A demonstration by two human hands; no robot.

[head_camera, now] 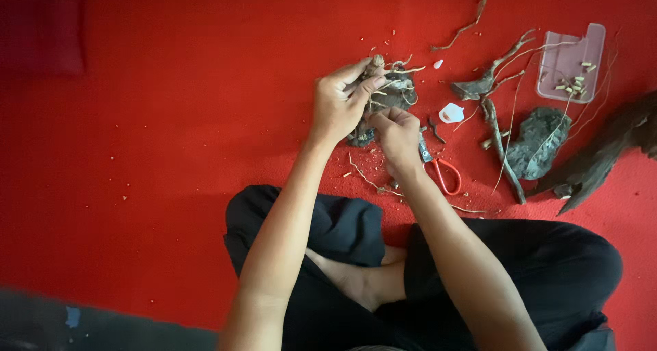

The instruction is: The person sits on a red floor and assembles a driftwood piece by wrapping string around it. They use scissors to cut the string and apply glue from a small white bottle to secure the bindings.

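Note:
I sit cross-legged on a red carpet. My left hand grips the top of a dark rock with thin roots and twigs fixed on it. My right hand pinches something small against the rock's lower side; what it pinches is hidden by the fingers. Orange-handled scissors lie on the carpet just right of my right hand.
A second grey rock lies to the right, with loose driftwood branches and a larger dark wood piece. A clear plastic tray with small cuttings sits at the far right. A small white cap and scattered wood crumbs lie nearby.

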